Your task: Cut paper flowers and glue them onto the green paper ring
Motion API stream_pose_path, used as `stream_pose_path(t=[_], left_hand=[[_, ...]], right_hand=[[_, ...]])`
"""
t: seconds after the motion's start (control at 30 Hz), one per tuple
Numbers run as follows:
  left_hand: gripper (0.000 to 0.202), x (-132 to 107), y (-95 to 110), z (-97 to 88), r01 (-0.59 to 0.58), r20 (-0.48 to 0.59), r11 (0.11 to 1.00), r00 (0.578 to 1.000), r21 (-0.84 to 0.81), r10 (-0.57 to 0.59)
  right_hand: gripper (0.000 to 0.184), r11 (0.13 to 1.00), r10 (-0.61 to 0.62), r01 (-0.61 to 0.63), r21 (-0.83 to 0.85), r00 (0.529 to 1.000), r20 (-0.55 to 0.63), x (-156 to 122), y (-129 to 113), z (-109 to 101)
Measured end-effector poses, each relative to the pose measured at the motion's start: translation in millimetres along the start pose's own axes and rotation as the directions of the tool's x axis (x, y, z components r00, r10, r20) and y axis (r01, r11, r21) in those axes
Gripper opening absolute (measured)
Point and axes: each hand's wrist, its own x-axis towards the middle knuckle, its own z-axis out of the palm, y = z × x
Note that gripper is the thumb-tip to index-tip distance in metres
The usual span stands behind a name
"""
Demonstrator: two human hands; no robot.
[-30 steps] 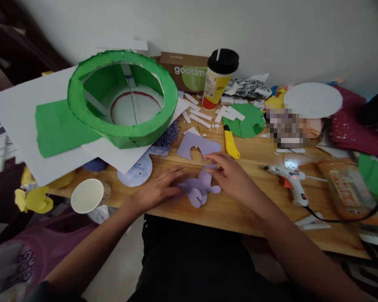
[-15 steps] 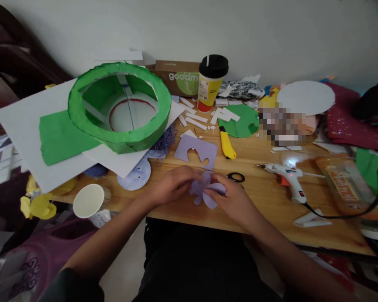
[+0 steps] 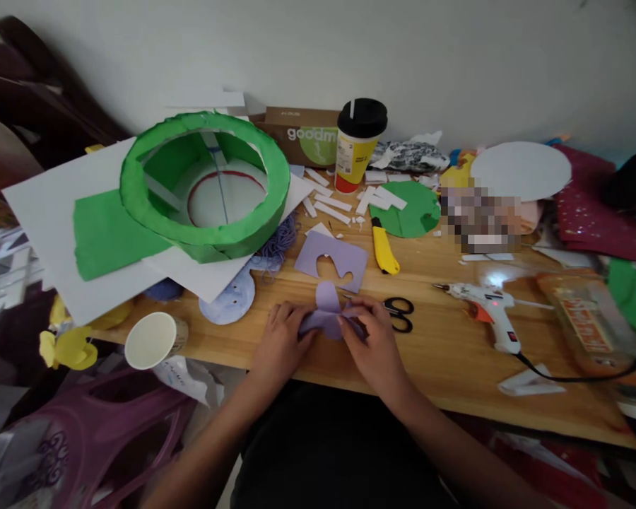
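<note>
A purple paper flower (image 3: 327, 304) with rounded petals is between my hands, close to the table's front edge. My left hand (image 3: 286, 336) pinches its left side, and my right hand (image 3: 368, 339) grips the right side with thumb and fingers. Part of the flower is hidden behind the fingers. Just beyond it lies a purple sheet (image 3: 331, 258) with a shape cut out. Black-handled scissors (image 3: 400, 314) rest right of my right hand, their blades partly covered. A yellow utility knife (image 3: 384, 247) lies farther back.
A green ring-shaped structure (image 3: 206, 240) stands on white board at left. A paper cup (image 3: 151, 341) sits at the front left edge, and a lidded coffee cup (image 3: 354, 159) at the back. On the right, a glue gun (image 3: 490, 304) lies with its cord running right.
My left hand has come down and taken hold of the flower's left side. The flower is turned, with one petal standing away from me. More of the scissors shows.
</note>
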Motion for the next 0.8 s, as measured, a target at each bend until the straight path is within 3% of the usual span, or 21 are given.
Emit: stream_pose_path(t=[0.07, 0.13, 0.2, 0.27, 0.37, 0.47, 0.53, 0.63, 0.8], left_hand=[[0.02, 0.6, 1.7, -0.2, 0.051, -0.033, 0.996, 0.998, -0.074, -0.054], [0.012, 2.0, 4.5, -1.3, 0.106, -0.025, 0.955, 0.993, -0.278, -0.118], [0.007, 3.8, 8.9, -2.5, 0.178, 0.033, 0.812, 0.981, -0.556, -0.192], [0.012, 5.0, 14.3, -3.3, 0.234, 0.089, 0.6, 0.961, -0.765, -0.263], [0.022, 5.5, 20.4, -5.3, 0.257, 0.156, 0.408, 0.952, -0.876, -0.264], [0.032, 10.8, 19.8, -10.9, 0.282, 0.244, 0.369, 0.958, -0.886, -0.148], [0.036, 20.9, 16.8, -15.0, 0.277, 0.248, 0.332, 0.96, -0.902, -0.128], [0.035, 44.8, 13.3, -17.0, 0.258, 0.209, 0.315, 0.961, -0.914, -0.18], [0.028, 82.3, 11.3, -14.0, 0.355, 0.262, 0.404, 0.927, -0.843, -0.268]], right_hand=[[0.016, 0.996, 0.039, -0.04, 0.084, 0.999, 0.017, 1.5, 0.0, -0.3], [0.017, 0.978, 0.081, -0.09, 0.19, 0.995, 0.057, 2.5, -3.2, -0.2], [0.02, 0.928, 0.132, -0.153, 0.34, 0.988, 0.084, 3.8, -8.6, 1.7], [0.023, 0.835, 0.212, -0.242, 0.494, 0.97, 0.117, 6.5, -14.3, 4.5], [0.023, 0.704, 0.321, -0.366, 0.608, 0.929, 0.187, 15.3, -19.9, 6.8], [0.021, 0.668, 0.335, -0.386, 0.637, 0.92, 0.206, 30.1, -20.9, 5.5], [0.025, 0.654, 0.32, -0.379, 0.655, 0.923, 0.215, 41.5, -20.6, 4.2], [0.036, 0.637, 0.327, -0.412, 0.652, 0.91, 0.256, 57.5, -20.2, 3.6], [0.046, 0.646, 0.345, -0.453, 0.614, 0.891, 0.294, 80.1, -14.7, 0.9]])
